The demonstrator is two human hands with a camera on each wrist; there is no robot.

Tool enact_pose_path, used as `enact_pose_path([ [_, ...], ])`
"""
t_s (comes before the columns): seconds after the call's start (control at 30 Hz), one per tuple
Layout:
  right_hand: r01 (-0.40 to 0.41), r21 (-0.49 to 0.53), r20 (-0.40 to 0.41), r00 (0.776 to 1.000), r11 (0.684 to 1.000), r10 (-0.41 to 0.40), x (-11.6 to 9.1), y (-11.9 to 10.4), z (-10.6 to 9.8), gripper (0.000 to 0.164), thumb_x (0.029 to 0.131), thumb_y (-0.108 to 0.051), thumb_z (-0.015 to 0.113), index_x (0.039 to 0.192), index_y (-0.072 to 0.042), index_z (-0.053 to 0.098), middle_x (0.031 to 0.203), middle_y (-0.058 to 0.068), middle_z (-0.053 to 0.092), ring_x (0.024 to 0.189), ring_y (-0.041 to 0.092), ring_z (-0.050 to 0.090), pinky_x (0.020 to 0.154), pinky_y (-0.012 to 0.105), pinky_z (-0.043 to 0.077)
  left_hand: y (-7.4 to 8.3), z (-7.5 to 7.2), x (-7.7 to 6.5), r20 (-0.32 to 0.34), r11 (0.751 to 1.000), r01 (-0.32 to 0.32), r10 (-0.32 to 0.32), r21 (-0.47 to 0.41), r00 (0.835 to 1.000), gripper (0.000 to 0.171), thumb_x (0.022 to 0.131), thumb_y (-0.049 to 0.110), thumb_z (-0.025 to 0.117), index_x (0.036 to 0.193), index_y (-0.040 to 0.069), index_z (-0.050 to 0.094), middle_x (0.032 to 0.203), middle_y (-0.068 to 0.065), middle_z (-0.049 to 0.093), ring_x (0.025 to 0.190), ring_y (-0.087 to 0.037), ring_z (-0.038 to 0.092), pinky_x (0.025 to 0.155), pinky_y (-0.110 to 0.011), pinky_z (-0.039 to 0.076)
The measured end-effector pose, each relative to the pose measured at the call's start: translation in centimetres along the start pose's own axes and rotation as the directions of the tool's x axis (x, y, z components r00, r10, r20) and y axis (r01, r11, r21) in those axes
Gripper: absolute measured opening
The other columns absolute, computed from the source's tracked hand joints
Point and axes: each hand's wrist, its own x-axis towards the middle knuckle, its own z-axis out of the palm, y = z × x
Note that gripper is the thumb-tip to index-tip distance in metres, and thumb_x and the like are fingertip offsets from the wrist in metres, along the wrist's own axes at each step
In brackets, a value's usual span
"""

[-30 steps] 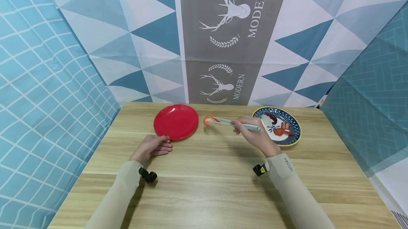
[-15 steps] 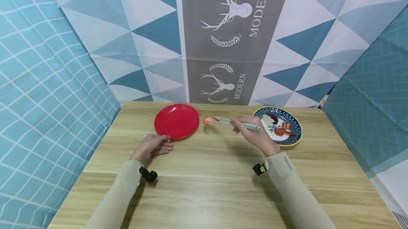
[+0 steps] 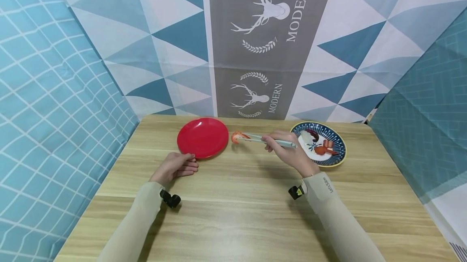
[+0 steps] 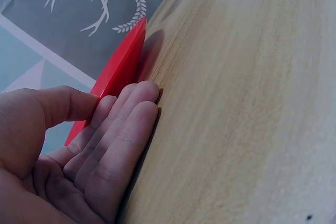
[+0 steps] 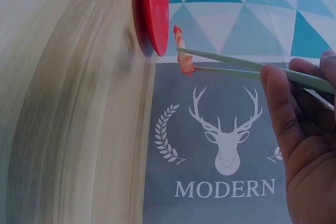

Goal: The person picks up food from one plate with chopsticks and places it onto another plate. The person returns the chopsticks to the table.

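Between thumb and fingers my left hand pinches the near rim of a red plate. In the left wrist view the thumb lies on top of the rim, with fingers beneath it against the wood. My right hand holds a pair of pale green chopsticks. Their tips grip an orange-and-white shrimp, held above the table just right of the red plate. No food shows on the red plate.
Right of my right hand stands a blue-patterned oval plate with a yellow rim. It bears a dark red curved piece, a white piece and several orange-brown pieces. Patterned cloth hangs behind the wooden table.
My right hand has shifted very slightly left with the chopsticks and shrimp. The left hand keeps its pinch on the red plate.
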Motion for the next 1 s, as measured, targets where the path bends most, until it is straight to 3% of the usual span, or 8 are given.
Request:
enact_pose_path([
  [0.6, 0.021, 0.054, 0.011, 1.0, 0.998, -0.022, 0.5, 0.1, 0.8, 0.02, 0.099, -0.004, 0.066, 0.092, -0.015, 0.081, 0.074, 0.002, 0.074, 0.067, 0.011, 0.068, 0.064, 0.02, 0.055, 0.1, 0.0, -0.2, 0.008, 1.0, -0.023, 0.023, 0.013, 1.0, 0.041, 0.103, 0.028, 0.064, 0.119, -0.009, 0.065, 0.089, -0.009, 0.078, 0.08, -0.018, 0.078, 0.077, -0.03, 0.065],
  [0.83, 0.0, -0.006, 0.025, 1.0, 1.0, 0.0, 0.5, 0.0, 1.1, 0.018, 0.101, -0.012, 0.067, 0.091, -0.017, 0.081, 0.075, -0.001, 0.074, 0.067, 0.008, 0.068, 0.062, 0.02, 0.055, 0.0, 0.1, -0.1, 0.003, 0.999, -0.024, 0.024, 0.026, 1.0, 0.04, 0.103, 0.029, 0.063, 0.117, -0.008, 0.065, 0.089, -0.009, 0.078, 0.079, -0.018, 0.078, 0.076, -0.03, 0.065],
  [1.0, -0.009, 0.005, 0.04, 0.999, 1.0, 0.009, 0.7, -0.2, 1.3, 0.017, 0.101, -0.012, 0.066, 0.094, -0.015, 0.082, 0.077, -0.001, 0.075, 0.068, 0.009, 0.069, 0.064, 0.022, 0.057, -0.1, 0.1, 0.0, 0.0, 0.999, -0.024, 0.024, 0.021, 1.0, 0.04, 0.103, 0.029, 0.064, 0.118, -0.008, 0.065, 0.089, -0.009, 0.078, 0.079, -0.018, 0.078, 0.077, -0.03, 0.065],
])
